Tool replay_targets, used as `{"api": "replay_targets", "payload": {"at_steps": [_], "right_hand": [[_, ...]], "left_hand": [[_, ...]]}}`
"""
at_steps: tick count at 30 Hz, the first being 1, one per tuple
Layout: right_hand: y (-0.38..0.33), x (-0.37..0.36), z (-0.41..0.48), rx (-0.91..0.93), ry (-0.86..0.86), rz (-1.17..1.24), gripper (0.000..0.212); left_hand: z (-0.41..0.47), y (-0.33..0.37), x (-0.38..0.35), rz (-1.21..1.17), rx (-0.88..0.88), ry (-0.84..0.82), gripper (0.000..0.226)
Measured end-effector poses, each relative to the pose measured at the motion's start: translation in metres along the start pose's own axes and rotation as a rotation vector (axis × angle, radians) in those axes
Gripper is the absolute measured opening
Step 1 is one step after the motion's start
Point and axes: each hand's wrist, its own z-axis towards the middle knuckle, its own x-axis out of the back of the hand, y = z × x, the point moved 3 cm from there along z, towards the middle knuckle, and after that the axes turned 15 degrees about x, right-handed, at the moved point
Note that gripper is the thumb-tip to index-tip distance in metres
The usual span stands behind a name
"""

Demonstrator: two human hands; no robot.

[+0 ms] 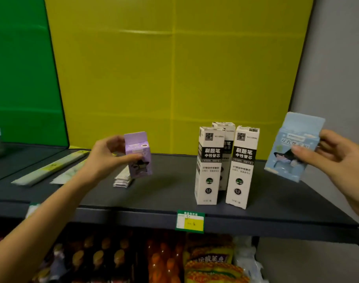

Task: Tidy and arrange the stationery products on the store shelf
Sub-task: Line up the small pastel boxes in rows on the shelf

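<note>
Head view, and I read it from the left: long flat wrapped packs [49, 167] lie on the dark shelf [174, 193] at the far left, with a small stack of flat white packets [122, 179] just right of them. My left hand [111, 154] holds a small purple box [138, 155] upright, thumb across its front and fingers behind it, right over that white stack; I can't tell whether the box's base touches the stack or the shelf. Mid-shelf stand three tall white refill boxes [227, 164], two near and one behind, upright and close together. At the far right my right hand [338, 158] pinches a pale blue box [293, 148], thumb on the front, fingers around its right edge, tilted and clear of the shelf, near its right end.

My worry is the landing spots. If I set the purple box on the uneven packets, it could tip over. The blue box is close to the shelf's right edge; released while tilted, it could fall off. Swinging it left carelessly could also knock over the tall, narrow refill boxes, which look easy to topple.
</note>
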Motion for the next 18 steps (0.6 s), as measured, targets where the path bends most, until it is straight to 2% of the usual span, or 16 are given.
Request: {"api": "replay_targets", "payload": {"at_steps": [3,5,7,11,16,18], "right_hand": [[-0.016,-0.044,-0.004,0.055,-0.094,0.083,0.061],[-0.023,-0.077,-0.004,0.058,-0.14,0.153,0.042],[-0.028,-0.114,-0.003,0.059,-0.188,0.217,0.032],[-0.038,-0.197,-0.004,0.061,-0.312,0.304,0.036],[-0.054,-0.314,-0.006,0.055,-0.388,0.394,0.025],[-0.068,-0.362,-0.005,0.05,-0.402,0.426,0.024]], "left_hand": [[-0.032,-0.005,0.038,0.029,0.033,0.002,0.036],[-0.05,-0.012,0.068,0.034,0.05,0.037,0.029],[-0.068,-0.019,0.1,0.072,0.071,0.072,0.028],[-0.101,-0.032,0.171,0.141,0.136,0.129,0.034],[-0.134,-0.049,0.257,0.192,0.157,0.212,0.054],[-0.143,-0.057,0.295,0.213,0.17,0.26,0.053]]}}
